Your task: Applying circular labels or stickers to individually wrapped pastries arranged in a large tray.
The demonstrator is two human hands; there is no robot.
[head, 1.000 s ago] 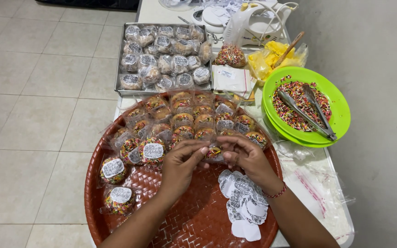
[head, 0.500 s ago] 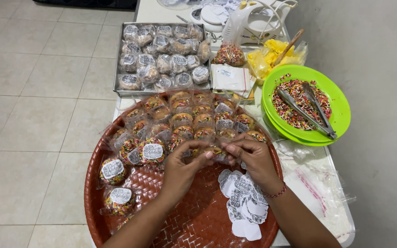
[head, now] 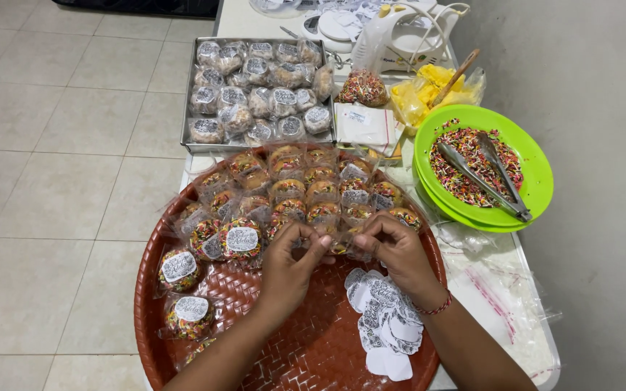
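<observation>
Both hands pinched on one wrapped sprinkle treat (head: 338, 242) over the woven red tray (head: 306, 347): left hand (head: 291, 264) and right hand (head: 396, 250) gripping opposite ends, long axis left-right between them, sticker pile (head: 385, 326) nearer the right.

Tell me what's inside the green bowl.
The green bowl holds coloured sprinkles with metal tongs lying on top. The sprinkles beneath the tongs are hidden.
</observation>
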